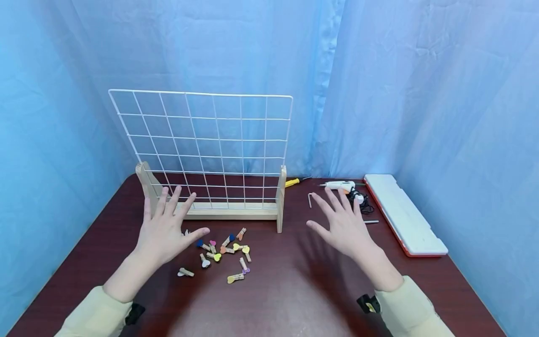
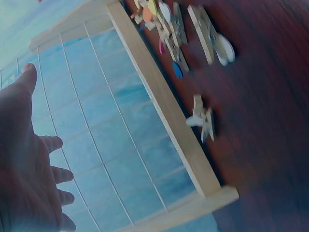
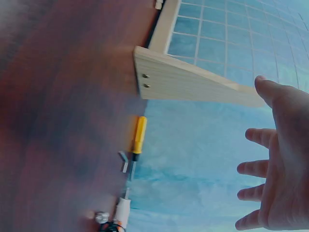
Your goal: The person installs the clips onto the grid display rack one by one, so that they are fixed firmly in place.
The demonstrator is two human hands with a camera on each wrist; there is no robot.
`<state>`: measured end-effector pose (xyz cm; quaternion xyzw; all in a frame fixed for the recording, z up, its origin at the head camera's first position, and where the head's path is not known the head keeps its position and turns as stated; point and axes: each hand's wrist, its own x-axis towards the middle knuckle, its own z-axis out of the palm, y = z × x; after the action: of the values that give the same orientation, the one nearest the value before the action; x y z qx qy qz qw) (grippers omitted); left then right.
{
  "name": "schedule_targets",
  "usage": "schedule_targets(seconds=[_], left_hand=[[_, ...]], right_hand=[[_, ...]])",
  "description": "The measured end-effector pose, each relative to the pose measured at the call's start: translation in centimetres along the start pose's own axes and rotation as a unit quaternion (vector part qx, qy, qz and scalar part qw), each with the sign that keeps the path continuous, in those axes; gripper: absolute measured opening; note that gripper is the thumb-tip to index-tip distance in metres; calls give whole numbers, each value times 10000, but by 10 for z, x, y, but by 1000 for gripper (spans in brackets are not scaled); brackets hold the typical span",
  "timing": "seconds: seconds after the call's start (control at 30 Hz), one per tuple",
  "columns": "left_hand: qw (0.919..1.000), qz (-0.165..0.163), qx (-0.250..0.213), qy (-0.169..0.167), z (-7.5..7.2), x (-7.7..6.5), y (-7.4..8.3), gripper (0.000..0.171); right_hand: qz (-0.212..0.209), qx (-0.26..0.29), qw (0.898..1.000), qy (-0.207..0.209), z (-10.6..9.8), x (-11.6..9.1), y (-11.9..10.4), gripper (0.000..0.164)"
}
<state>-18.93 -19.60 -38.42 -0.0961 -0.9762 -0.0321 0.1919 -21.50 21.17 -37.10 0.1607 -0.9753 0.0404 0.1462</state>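
Fingers spread wide, my left hand (image 1: 165,234) is held over the table in front of the wire grid rack (image 1: 202,139), overlapping its left wooden foot in the head view. My right hand (image 1: 346,229) is likewise spread, to the right of the rack, and nothing is in it. The white grid leans back in a pale wooden base (image 1: 231,215) with two side supports. Several small wooden clothespins (image 1: 227,250) with coloured hearts lie scattered just right of the left hand. In the left wrist view a white-hearted clothespin (image 2: 207,36) lies apart from the cluster.
Behind the right hand lie a yellow-handled screwdriver (image 1: 292,182), a hex key (image 1: 309,200) and a white glue-gun-like tool (image 1: 338,185) with a black cord (image 1: 365,205). A long white case (image 1: 404,215) with a red edge sits at the right. Blue curtains (image 1: 379,93) surround the table.
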Motion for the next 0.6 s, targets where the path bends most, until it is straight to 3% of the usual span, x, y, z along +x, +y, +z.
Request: schedule_targets(seconds=[0.3, 0.47, 0.6], left_hand=[[9983, 514, -121, -241, 4, -16, -32, 98], [9941, 828, -433, -554, 19, -26, -49, 101], [9886, 992, -742, -855, 39, -29, -60, 96]], right_hand=[[-217, 489, 9983, 232, -15, 48, -9, 75], [-324, 1188, 9921, 249, -5, 73, -14, 78], [-225, 1999, 9795, 89, 10, 85, -19, 84]])
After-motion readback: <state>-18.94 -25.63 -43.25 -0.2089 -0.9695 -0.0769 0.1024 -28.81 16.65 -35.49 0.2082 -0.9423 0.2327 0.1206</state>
